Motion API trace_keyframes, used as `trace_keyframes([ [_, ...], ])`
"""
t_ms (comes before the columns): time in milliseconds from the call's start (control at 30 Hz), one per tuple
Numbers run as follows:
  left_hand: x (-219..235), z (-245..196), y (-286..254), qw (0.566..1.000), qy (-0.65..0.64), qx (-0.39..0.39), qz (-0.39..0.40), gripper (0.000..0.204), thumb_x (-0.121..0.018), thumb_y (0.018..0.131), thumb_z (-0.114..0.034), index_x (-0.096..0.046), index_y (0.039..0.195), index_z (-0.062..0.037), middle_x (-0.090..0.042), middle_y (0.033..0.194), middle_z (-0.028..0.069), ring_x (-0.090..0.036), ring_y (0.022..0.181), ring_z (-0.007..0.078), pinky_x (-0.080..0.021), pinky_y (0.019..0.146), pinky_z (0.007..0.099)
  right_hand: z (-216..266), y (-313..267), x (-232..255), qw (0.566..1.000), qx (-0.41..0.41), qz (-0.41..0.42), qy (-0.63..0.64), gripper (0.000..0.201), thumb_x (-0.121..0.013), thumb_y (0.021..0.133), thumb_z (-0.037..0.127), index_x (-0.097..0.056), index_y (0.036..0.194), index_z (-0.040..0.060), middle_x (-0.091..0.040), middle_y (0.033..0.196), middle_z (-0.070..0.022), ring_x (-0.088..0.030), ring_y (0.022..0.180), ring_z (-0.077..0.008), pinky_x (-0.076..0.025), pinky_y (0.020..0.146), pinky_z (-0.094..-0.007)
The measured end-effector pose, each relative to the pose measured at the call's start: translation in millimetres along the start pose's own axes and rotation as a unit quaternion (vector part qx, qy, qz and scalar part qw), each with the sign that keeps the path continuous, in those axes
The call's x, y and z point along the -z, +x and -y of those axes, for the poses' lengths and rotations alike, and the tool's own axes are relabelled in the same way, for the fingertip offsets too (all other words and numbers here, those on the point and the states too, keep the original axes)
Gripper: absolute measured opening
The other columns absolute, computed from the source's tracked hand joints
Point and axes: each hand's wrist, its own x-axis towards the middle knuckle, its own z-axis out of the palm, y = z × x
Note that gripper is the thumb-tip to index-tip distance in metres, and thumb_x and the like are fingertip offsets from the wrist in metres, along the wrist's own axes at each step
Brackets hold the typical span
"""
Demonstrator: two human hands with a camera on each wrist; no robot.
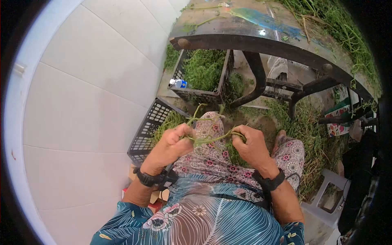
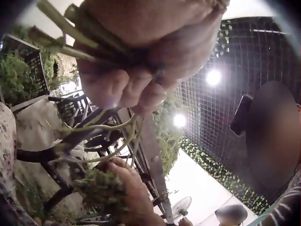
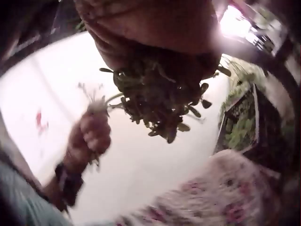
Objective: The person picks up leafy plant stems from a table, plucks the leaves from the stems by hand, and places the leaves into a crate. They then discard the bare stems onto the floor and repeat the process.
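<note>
Over the lap, my left hand (image 1: 171, 143) grips a few green stems (image 1: 214, 139), whose thick ends poke out past the fingers in the left wrist view. The stems run across to my right hand (image 1: 252, 148), which holds their other part with curled fingers. Below the right hand, a bunch of small leaves (image 3: 162, 106) hangs out in the right wrist view. Between the two hands the stems bow slightly. The knees in flowered trousers (image 1: 210, 157) lie beneath.
A black crate (image 1: 223, 77) of greens stands ahead, a bottle (image 1: 178, 83) at its side. Another crate (image 1: 152, 118) leans left by the white wall (image 1: 81, 106). The table (image 1: 245, 43) bears more greens (image 1: 347, 34). Cut stems (image 1: 314, 139) cover the floor near a grey stool (image 1: 314, 208).
</note>
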Motion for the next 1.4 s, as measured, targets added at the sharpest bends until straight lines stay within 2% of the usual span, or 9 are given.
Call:
trace_keyframes([
  [200, -15, 7, 7, 0.998, 0.054, -0.017, 0.023, 0.019, -0.049, 0.087, -0.018, -0.048, 0.091, 0.0001, -0.042, 0.063, -0.0016, -0.038, 0.054, 0.006, -0.032, 0.05, 0.0208, -6, 11, 6, 0.951, -0.166, -0.087, 0.245, 0.019, -0.054, 0.075, 0.011, -0.06, 0.089, 0.0001, -0.059, 0.075, -0.0205, -0.06, 0.066, -0.0306, -0.046, 0.06, -0.0355],
  [300, -17, -4, 8, 0.997, 0.062, -0.008, 0.037, 0.02, -0.048, 0.088, -0.019, -0.048, 0.091, 0.0001, -0.042, 0.063, -0.0011, -0.039, 0.055, 0.0062, -0.033, 0.051, 0.0207, -11, 7, 3, 0.993, -0.025, -0.112, 0.026, 0.021, -0.053, 0.077, 0.012, -0.06, 0.092, -0.0007, -0.06, 0.072, -0.0157, -0.058, 0.061, -0.0233, -0.045, 0.058, -0.0327],
  [400, -12, -7, 6, 0.997, 0.07, -0.001, 0.021, 0.021, -0.048, 0.089, -0.022, -0.047, 0.093, -0.0008, -0.041, 0.063, -0.001, -0.037, 0.054, 0.006, -0.031, 0.05, 0.0209, -54, 6, 13, 0.956, 0.078, -0.203, -0.197, 0.024, -0.052, 0.079, 0.014, -0.059, 0.096, -0.002, -0.057, 0.068, -0.0103, -0.054, 0.06, -0.0148, -0.043, 0.056, -0.0308],
  [467, -2, 1, 1, 1.0, 0.004, -0.018, -0.006, 0.02, -0.047, 0.091, -0.024, -0.045, 0.093, -0.0033, -0.04, 0.063, -0.002, -0.033, 0.052, 0.006, -0.028, 0.048, 0.0213, -49, 0, 51, 0.984, -0.143, -0.103, 0.0, 0.023, -0.052, 0.081, 0.016, -0.06, 0.093, -0.0018, -0.057, 0.073, -0.0062, -0.055, 0.065, -0.0118, -0.044, 0.057, -0.0315],
  [767, 5, 20, 12, 0.966, -0.246, 0.027, -0.077, 0.01, -0.047, 0.093, -0.018, -0.047, 0.094, -0.0081, -0.045, 0.063, -0.0018, -0.039, 0.053, 0.0069, -0.033, 0.047, 0.0208, -51, -40, 99, 0.837, -0.237, -0.288, 0.4, 0.021, -0.052, 0.085, 0.021, -0.055, 0.098, 0.004, -0.054, 0.076, -0.0021, -0.057, 0.066, -0.0135, -0.049, 0.06, -0.0261],
  [967, 2, 23, 21, 0.961, -0.257, 0.078, -0.069, 0.007, -0.049, 0.09, -0.012, -0.047, 0.094, -0.0074, -0.05, 0.068, 0.0016, -0.044, 0.053, 0.008, -0.036, 0.046, 0.021, -65, -72, 111, 0.868, -0.173, -0.206, 0.418, 0.019, -0.05, 0.084, 0.019, -0.054, 0.097, 0.0054, -0.054, 0.08, -0.0025, -0.057, 0.068, -0.0133, -0.049, 0.061, -0.0267],
  [1100, -15, 19, 29, 0.989, -0.126, 0.058, -0.048, 0.004, -0.048, 0.088, -0.007, -0.049, 0.091, -0.0059, -0.051, 0.064, 0.0021, -0.044, 0.051, 0.0074, -0.036, 0.045, 0.0198, -23, -51, 84, 0.9, -0.226, -0.141, 0.344, 0.02, -0.05, 0.081, 0.013, -0.059, 0.096, 0.003, -0.057, 0.083, -0.0023, -0.056, 0.07, -0.0114, -0.045, 0.062, -0.023],
  [1267, -41, 7, 43, 0.997, -0.047, 0.064, 0.017, 0.016, -0.051, 0.086, -0.01, -0.053, 0.101, -0.0024, -0.055, 0.065, 0.0004, -0.048, 0.054, 0.0043, -0.038, 0.049, 0.0193, 21, -23, 46, 0.983, -0.127, -0.025, 0.133, 0.02, -0.053, 0.08, 0.013, -0.06, 0.095, 0.0003, -0.061, 0.084, -0.0048, -0.055, 0.078, -0.0122, -0.044, 0.072, -0.0262],
  [1400, -59, 15, 52, 0.967, 0.221, -0.127, 0.013, 0.02, -0.054, 0.083, -0.011, -0.052, 0.101, -0.0019, -0.055, 0.066, 0.014, -0.056, 0.061, 0.0276, -0.043, 0.057, 0.0357, 33, -17, 27, 0.989, -0.073, -0.03, 0.127, 0.019, -0.058, 0.079, 0.013, -0.059, 0.093, 0.0003, -0.062, 0.081, -0.0088, -0.056, 0.076, -0.0125, -0.044, 0.07, -0.0273],
])
